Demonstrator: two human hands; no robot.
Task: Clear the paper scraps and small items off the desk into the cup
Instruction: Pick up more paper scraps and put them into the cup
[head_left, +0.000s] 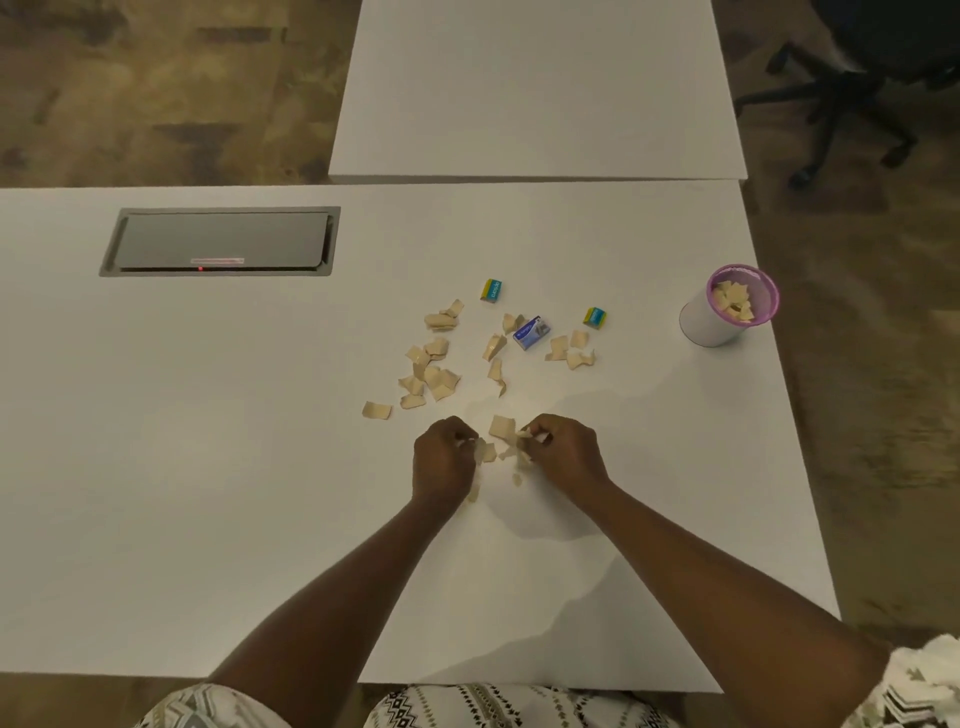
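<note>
Beige paper scraps (431, 371) lie scattered over the middle of the white desk (208, 467). Among them sit a blue-and-white small box (532, 332) and two yellow-and-teal small boxes (492, 290) (595, 317). A white cup with a pink rim (727, 312) stands near the desk's right edge, with several scraps inside. My left hand (443, 462) and my right hand (563, 457) rest close together on the desk, each pinched on scraps from a small pile (501, 428) between them.
A grey cable hatch (221, 241) is set into the desk at the back left. A second white desk (540, 88) adjoins behind. A black office chair (857, 88) stands on the floor at the far right.
</note>
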